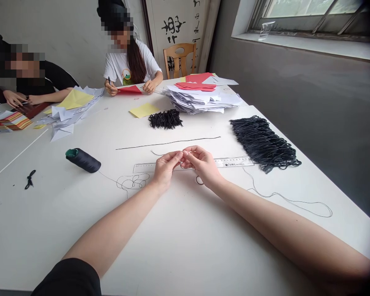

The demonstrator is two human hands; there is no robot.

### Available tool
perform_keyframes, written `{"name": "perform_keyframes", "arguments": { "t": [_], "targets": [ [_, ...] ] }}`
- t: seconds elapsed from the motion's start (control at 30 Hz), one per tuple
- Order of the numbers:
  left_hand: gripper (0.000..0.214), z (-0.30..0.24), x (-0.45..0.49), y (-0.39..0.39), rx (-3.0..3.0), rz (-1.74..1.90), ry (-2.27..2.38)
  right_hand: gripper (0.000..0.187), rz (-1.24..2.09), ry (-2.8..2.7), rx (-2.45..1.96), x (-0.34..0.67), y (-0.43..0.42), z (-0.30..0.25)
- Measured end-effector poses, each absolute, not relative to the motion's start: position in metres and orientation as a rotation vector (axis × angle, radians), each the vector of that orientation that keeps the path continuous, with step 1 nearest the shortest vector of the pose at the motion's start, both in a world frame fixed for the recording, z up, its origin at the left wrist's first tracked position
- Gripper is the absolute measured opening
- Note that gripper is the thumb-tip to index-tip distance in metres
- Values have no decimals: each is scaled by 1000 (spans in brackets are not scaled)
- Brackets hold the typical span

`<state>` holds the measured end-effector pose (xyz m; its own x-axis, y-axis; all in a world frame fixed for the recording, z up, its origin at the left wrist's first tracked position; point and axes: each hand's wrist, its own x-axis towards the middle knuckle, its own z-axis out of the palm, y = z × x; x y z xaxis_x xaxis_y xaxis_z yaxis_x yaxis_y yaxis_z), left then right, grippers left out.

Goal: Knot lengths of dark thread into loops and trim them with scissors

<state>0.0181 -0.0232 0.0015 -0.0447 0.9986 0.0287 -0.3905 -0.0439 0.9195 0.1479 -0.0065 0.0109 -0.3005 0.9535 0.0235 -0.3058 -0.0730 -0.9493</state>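
My left hand point(165, 169) and my right hand point(204, 163) meet above the ruler, thumbs and fingertips pinched together. A short piece of black thread point(156, 153) curves out behind my left fingers; its part between the fingertips is mostly hidden. Under both hands lies a clear ruler point(234, 162). A small dark ring point(200, 180) shows beneath my right hand, the rest of it covered. Beyond the fingers a straight black cord point(168, 143) lies across the table. Left of my hands, a dark thread spool point(84, 160) rests on its side with loose thread point(132, 181) trailing from it.
Bundled black cord loops point(262, 142) lie right, and a smaller black bundle point(165, 119) lies ahead. A paper stack point(200, 100) stands farther back. Long thread point(296, 201) curls near my right forearm; a knotted black cord point(30, 179) lies left. Two people sit across the table point(160, 246).
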Motion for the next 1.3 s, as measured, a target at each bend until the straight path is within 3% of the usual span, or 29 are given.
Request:
{"name": "perform_keyframes", "arguments": {
  "t": [0.27, 0.53, 1.03, 1.3],
  "targets": [
    [18, 3, 17, -23, 829, 1347, 863, 31, 1425, -1255, -873, 151, -5, 9],
    [16, 7, 17, -24, 787, 1335, 820, 45, 1303, -1272, -933, 149, -4, 8],
    [17, 7, 20, -29, 833, 1318, 971, 12, 971, -1597, -959, 148, -14, 12],
    [23, 9, 17, -26, 921, 1327, 1025, 38, 1279, -1373, -801, 146, -6, 3]
  ]
}}
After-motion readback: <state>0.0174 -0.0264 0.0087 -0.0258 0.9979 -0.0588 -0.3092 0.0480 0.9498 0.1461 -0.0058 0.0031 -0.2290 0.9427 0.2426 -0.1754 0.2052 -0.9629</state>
